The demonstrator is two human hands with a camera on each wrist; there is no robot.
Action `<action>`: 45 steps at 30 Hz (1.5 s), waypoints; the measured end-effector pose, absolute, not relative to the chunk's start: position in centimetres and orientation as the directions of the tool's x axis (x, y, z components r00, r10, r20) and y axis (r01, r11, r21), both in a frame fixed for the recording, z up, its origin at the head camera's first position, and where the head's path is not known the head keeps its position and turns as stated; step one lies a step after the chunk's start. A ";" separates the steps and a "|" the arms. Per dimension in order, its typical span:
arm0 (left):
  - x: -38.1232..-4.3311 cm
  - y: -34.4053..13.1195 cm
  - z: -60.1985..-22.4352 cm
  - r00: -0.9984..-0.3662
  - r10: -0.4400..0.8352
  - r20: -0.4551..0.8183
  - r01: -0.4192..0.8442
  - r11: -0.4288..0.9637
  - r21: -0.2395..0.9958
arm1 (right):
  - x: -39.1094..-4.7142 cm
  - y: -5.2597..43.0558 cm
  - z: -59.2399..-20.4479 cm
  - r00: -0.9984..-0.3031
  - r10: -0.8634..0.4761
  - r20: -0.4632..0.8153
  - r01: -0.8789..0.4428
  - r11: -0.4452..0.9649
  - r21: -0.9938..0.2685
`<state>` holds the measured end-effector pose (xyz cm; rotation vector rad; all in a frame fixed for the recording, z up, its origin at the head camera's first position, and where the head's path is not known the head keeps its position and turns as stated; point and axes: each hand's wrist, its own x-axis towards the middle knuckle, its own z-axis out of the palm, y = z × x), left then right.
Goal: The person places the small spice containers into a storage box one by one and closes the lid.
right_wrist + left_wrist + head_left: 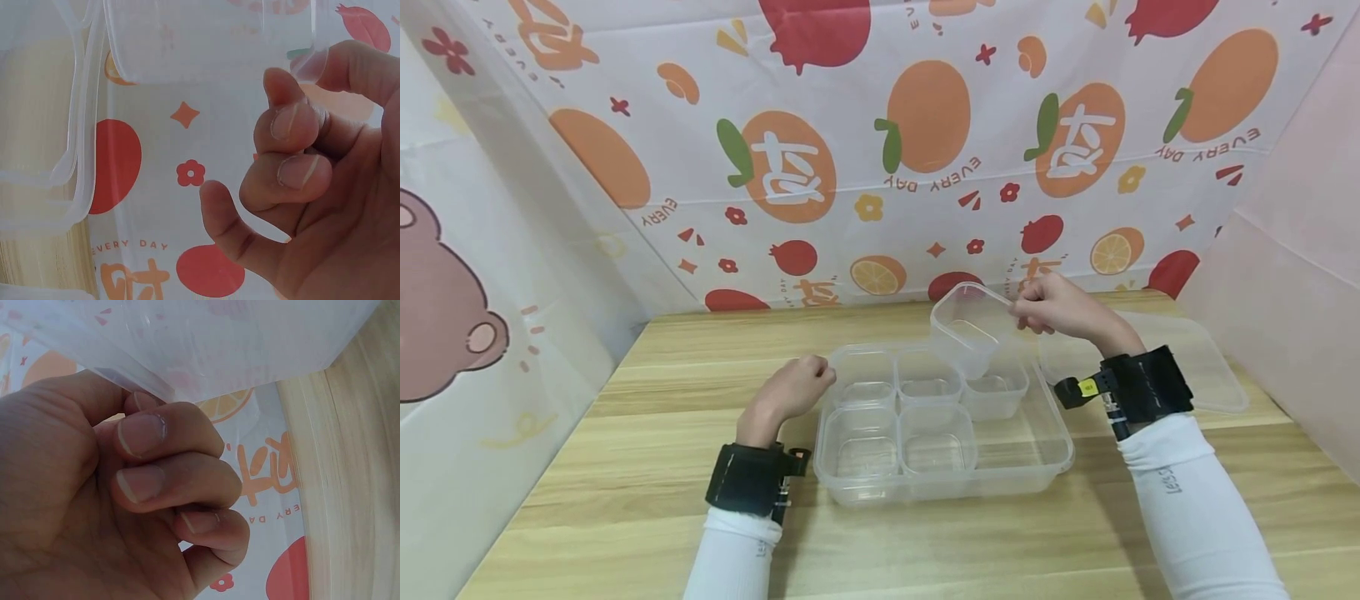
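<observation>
My right hand (pixel 1054 307) pinches the rim of a small clear plastic box (pixel 964 321) between thumb and forefinger. That box is tilted and raised over the back right of a large clear plastic container (pixel 1022 482); in the right wrist view the small box (pixel 187 44) hangs beside the curled fingers. Inside the large container, several similar small boxes (pixel 937 437) stand in two rows, and the front right corner holds none. At the container's back left corner, my left hand (pixel 790 385) holds its edge with curled fingers, seen close against the clear wall (pixel 206 350) in the left wrist view.
A flat translucent lid (pixel 1187 358) lies on the wooden table (pixel 610 500), right of the container and partly behind my right wrist. A fruit-printed cloth (pixel 865 150) hangs along the table's back edge. Pale cloth walls stand at both sides.
</observation>
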<state>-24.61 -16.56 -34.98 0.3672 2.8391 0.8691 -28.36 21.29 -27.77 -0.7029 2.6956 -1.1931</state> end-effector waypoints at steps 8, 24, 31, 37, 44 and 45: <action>-24.6 -16.5 -34.9 -0.956 0.283 -0.076 0.191 0.797 0.573 | -27.9 22.0 -28.1 -0.870 -0.488 0.062 -0.382 0.589 -0.712; -24.5 -16.5 -35.0 -0.958 0.272 -0.089 0.174 0.800 0.574 | -27.7 22.8 -28.5 -0.843 -0.537 0.033 -0.407 0.595 -0.693; -24.6 -16.5 -34.9 -0.958 0.274 -0.083 0.180 0.803 0.568 | -27.5 23.1 -28.5 -0.827 -0.562 0.038 -0.418 0.568 -0.709; -24.6 -16.5 -34.9 -0.958 0.273 -0.082 0.180 0.803 0.568 | -27.4 23.5 -28.8 -0.799 -0.600 0.050 -0.444 0.531 -0.722; -24.5 -16.5 -34.9 -0.958 0.274 -0.081 0.181 0.802 0.569 | -27.1 23.6 -29.0 -0.781 -0.623 0.050 -0.460 0.519 -0.720; -24.5 -16.5 -34.9 -0.958 0.276 -0.079 0.184 0.802 0.568 | -27.1 23.6 -29.0 -0.781 -0.623 0.049 -0.461 0.521 -0.719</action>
